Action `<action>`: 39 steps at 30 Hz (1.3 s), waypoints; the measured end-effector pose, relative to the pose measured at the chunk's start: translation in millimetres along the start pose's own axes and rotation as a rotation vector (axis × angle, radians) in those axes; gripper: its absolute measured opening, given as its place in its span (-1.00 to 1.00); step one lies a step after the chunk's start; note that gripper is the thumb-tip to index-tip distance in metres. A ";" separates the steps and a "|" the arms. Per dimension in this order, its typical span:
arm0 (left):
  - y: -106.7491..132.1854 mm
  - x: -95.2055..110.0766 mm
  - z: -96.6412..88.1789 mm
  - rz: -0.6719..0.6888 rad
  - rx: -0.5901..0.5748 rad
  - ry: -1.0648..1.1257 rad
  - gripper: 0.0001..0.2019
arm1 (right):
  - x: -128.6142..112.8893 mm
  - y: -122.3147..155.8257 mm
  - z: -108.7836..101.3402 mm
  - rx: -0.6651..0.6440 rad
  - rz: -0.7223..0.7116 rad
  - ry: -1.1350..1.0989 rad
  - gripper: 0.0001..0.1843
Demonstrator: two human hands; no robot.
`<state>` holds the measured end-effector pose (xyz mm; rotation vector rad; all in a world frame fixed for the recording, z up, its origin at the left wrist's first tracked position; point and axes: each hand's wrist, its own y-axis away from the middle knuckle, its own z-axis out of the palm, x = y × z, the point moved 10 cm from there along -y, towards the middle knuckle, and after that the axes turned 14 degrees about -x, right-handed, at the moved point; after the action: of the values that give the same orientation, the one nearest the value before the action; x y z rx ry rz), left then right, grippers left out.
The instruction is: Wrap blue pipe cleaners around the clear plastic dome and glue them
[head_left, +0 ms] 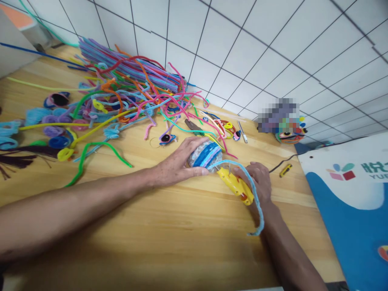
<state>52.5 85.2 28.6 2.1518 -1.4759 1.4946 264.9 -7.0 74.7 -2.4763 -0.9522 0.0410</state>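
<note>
I've L hand [178, 165] gripping the grey, blue-banded ball [206, 155] well in from the wooden surface's R edge [321, 214], R hand [258, 180] curled round the yellow plastic glue gun [234, 184], & a fast pull-back cd snag the pale-blue fuzzy stem [256, 194] looping past it.

Lettering on the board, right edge

White-and-blue board [348, 208]: green character "悦" [369, 167], next one cut by picture edge. Latin letters "YUE" [376, 176] below, remainder cut off. Coloured petal-like logo [342, 171] alongside, left.
</note>
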 end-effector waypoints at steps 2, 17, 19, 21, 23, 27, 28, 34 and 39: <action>0.1 0.0 -0.3 -0.003 0.002 0.006 -0.13 | 1.2 -1.2 0.8 -0.009 -0.012 0.006 -0.61; 0.0 0.8 0.1 0.010 0.006 0.009 -0.12 | 7.9 7.4 12.3 -0.094 0.024 0.027 -0.68; -0.3 1.3 0.7 0.015 -0.003 -0.003 -0.12 | 8.4 6.4 14.1 -0.112 0.029 0.041 -0.70; -0.4 1.7 0.8 0.022 -0.005 -0.007 -0.12 | 6.1 5.6 9.9 -0.063 0.026 0.056 -0.72; -0.4 1.2 0.5 0.022 -0.001 0.002 -0.11 | 3.0 4.8 5.4 -0.012 0.014 0.032 -0.72; -0.5 0.9 0.5 0.019 0.002 0.020 -0.11 | 3.4 4.7 8.5 -0.030 0.013 -0.016 -0.69; -0.5 1.3 0.4 0.021 0.002 0.019 -0.11 | 4.2 5.9 10.0 -0.037 0.015 0.011 -0.71; -1.1 0.5 0.7 0.004 -0.013 0.005 -0.11 | 12.5 13.4 14.0 -0.041 0.033 0.075 -0.66; -1.4 -0.9 0.5 -0.022 -0.013 0.016 -0.12 | 7.6 9.4 8.0 -0.014 0.009 0.024 -0.66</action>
<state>53.9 86.2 28.2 2.1361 -1.4480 1.4878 275.0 -4.7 64.5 -2.4886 -0.9343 0.0083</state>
